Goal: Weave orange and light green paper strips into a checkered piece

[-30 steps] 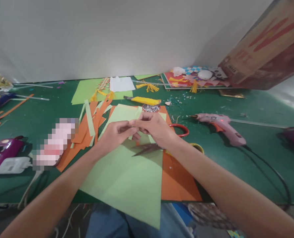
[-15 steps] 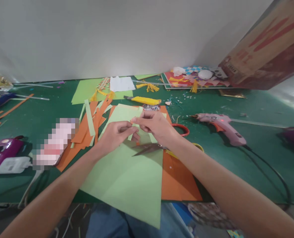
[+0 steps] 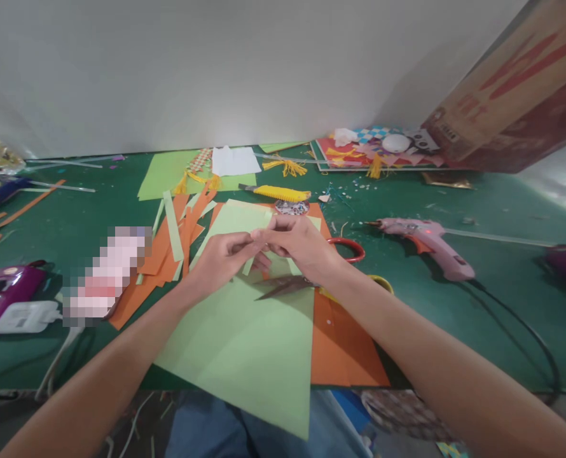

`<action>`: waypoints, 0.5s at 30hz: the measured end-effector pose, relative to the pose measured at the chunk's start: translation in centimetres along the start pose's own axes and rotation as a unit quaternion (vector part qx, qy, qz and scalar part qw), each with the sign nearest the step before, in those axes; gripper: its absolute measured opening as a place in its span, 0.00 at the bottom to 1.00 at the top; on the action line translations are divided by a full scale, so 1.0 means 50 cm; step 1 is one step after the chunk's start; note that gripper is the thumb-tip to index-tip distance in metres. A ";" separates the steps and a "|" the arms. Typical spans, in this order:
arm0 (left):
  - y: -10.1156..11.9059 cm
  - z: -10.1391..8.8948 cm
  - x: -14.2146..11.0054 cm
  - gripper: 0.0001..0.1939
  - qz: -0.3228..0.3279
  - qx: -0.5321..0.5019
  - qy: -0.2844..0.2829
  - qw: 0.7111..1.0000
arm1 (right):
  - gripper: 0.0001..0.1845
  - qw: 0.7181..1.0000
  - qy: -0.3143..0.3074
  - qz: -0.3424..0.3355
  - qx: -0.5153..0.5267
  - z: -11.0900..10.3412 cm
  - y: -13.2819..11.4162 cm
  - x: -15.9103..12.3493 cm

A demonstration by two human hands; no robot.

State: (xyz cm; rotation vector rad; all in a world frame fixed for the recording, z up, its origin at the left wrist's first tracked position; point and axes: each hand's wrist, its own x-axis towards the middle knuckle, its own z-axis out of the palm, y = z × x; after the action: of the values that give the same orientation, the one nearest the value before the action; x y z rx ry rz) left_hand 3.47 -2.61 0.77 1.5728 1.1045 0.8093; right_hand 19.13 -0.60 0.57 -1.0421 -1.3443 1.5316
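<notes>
My left hand (image 3: 222,257) and my right hand (image 3: 303,245) meet above a light green paper sheet (image 3: 245,343), thumbs and fingertips pinched together. Between them is a narrow light green paper strip (image 3: 247,266), mostly hidden by the fingers. Both hands are closed on it. Scissors (image 3: 285,286) lie on the sheet under my right wrist, blades pointing left, with one red and one yellow handle loop partly covered by the forearm. Orange paper (image 3: 345,346) sticks out from beneath the green sheet on the right.
Orange and green paper strips (image 3: 171,238) are piled on the left, beside a blurred-out phone (image 3: 109,273). A yellow cutter knife (image 3: 283,193) lies beyond my hands. To the right rests a pink glue gun (image 3: 426,242) with its cord. A paper bag (image 3: 507,95) stands at the back right.
My fingertips have come closer together, with the right thumb now against the left fingers. Less of the strip shows. Everything else on the table stays in place.
</notes>
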 end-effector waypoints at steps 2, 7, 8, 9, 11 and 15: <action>0.002 0.000 -0.001 0.17 -0.001 0.000 0.002 1.000 | 0.20 1.000 0.002 0.001 -0.004 0.000 0.000 0.001; -0.001 -0.002 -0.002 0.15 -0.005 0.002 0.002 1.000 | 0.21 1.000 0.017 0.006 -0.005 -0.003 0.000 0.004; -0.002 -0.002 -0.002 0.14 -0.005 0.004 -0.002 1.000 | 0.22 1.000 0.024 0.005 -0.002 -0.005 0.000 0.005; -0.003 -0.002 -0.002 0.14 -0.005 0.006 -0.006 1.000 | 0.23 1.000 0.030 0.003 0.002 -0.006 -0.001 0.005; -0.004 -0.002 -0.002 0.14 -0.005 0.011 -0.014 1.000 | 0.23 0.999 0.039 -0.001 0.012 -0.008 -0.004 0.005; -0.005 -0.001 -0.002 0.15 -0.003 0.014 -0.015 1.000 | 0.24 0.999 0.047 -0.014 0.016 -0.012 -0.007 0.006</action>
State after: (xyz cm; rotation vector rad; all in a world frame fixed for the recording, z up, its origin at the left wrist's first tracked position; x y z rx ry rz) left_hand 3.33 -2.69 0.55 1.5998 1.1025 0.7667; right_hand 19.63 -0.11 0.86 -1.0584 -1.2612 1.4602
